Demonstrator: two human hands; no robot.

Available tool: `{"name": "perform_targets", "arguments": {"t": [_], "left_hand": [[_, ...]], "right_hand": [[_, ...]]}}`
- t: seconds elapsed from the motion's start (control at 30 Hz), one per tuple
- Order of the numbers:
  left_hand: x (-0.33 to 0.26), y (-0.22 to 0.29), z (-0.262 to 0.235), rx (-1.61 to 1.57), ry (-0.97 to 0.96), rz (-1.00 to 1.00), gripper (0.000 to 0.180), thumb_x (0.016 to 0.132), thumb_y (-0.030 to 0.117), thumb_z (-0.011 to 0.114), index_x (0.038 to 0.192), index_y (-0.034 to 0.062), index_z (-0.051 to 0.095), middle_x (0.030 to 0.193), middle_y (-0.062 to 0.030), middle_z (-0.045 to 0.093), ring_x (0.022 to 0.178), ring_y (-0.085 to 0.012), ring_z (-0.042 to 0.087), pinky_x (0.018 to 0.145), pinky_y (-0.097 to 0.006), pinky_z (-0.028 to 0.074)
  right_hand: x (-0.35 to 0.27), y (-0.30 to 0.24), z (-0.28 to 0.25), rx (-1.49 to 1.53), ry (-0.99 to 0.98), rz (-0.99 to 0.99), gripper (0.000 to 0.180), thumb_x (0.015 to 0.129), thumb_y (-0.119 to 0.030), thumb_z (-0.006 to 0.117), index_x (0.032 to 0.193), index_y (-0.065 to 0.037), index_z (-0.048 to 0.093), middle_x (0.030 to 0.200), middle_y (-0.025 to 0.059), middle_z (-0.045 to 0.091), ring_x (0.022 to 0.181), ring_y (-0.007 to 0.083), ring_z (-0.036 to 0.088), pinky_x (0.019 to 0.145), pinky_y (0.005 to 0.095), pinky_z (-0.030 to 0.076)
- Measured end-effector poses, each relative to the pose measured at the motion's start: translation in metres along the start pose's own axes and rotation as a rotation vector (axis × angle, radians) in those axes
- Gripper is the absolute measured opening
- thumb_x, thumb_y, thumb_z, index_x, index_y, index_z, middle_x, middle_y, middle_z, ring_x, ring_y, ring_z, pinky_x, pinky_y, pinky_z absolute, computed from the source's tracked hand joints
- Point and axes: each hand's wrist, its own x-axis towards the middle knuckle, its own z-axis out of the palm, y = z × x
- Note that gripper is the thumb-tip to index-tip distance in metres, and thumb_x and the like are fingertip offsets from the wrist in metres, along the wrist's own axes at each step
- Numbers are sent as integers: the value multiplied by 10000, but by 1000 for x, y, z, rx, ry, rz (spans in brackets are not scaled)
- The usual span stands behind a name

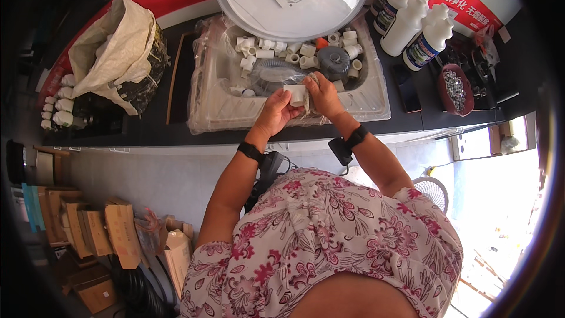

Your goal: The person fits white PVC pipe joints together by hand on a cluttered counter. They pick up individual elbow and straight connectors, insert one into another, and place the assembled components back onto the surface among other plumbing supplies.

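Observation:
Over the front rim of a plastic-wrapped sink [359, 106], my left hand [275, 113] is closed around a white pipe fitting [293, 93]. My right hand [325, 99] presses a crumpled, frayed beige rag [311, 109] against the fitting's right side. In the sink lie several loose white pipe fittings [265, 54], a coiled grey corrugated hose [273, 73] partly under clear film, a round grey drain part [333, 62] and a small orange piece [321, 43].
A large pale round lid [291, 17] leans behind the sink. White bottles [406, 23] and a red bowl of small metal pieces [454, 91] stand right, near a black phone [406, 87]. Left is an open beige sack [112, 59]. Cardboard boxes [122, 232] fill the lower left floor.

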Motion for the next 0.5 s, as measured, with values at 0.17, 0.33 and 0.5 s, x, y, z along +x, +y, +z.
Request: {"name": "perform_targets", "arguments": {"t": [0.17,0.33,0.5], "left_hand": [[1,-1,-8,32,1,-24,302,853,320,518,1046,91,478,925,-24,545,760,-125,534,661,-262,434],[1,-2,-12,-3,-91,23,307,844,316,532,1046,92,474,911,-20,541,725,-119,517,644,-240,430],[2,-4,-14,-14,-98,38,294,819,273,575,1034,95,482,902,-9,540,743,-109,501,628,-236,410]], "right_hand": [[7,-20,-13,20,-163,98,326,853,-334,490,924,-17,518,733,208,573,740,390,558,610,407,441],[2,-25,-19,-62,-366,-155,323,846,-330,491,932,-19,502,778,198,588,774,381,566,655,395,453],[-5,-22,-8,-125,-281,-83,316,839,-305,497,944,-7,493,747,221,578,749,389,564,634,413,449]]}}
